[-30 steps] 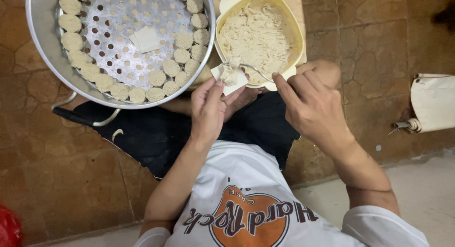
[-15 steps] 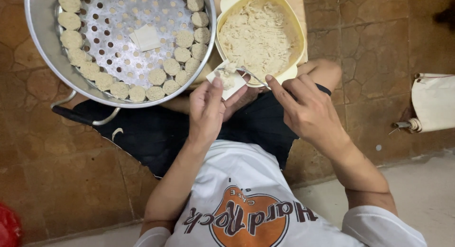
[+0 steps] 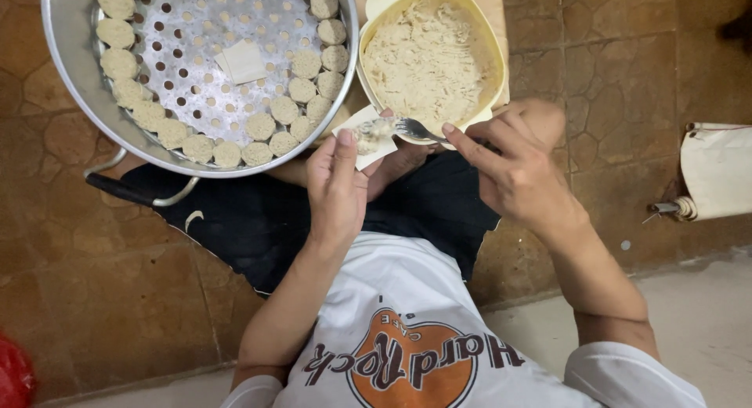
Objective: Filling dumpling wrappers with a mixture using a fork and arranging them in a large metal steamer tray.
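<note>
My left hand [image 3: 337, 181] holds a small white dumpling wrapper [image 3: 382, 148] flat on its fingers, with a lump of pale filling on it. My right hand [image 3: 517, 165] grips a metal spoon [image 3: 415, 128], whose tip rests on that filling. Just above the hands stands a yellow bowl [image 3: 495, 52] full of minced filling. To the left is a round metal steamer tray [image 3: 74, 71] with holes. Several formed dumplings [image 3: 258, 126] line its rim, and one loose square wrapper [image 3: 243, 61] lies in its middle.
I sit on a brown tiled floor [image 3: 94, 298] in black shorts [image 3: 235, 220] and a white printed shirt. A white paper roll [image 3: 717, 173] on a holder is at the right. A red object [image 3: 12, 373] shows at the bottom left corner.
The spoon has stayed over the wrapper and the filling now sits on it. My right hand has shifted slightly. My left hand has kept the wrapper in place.
</note>
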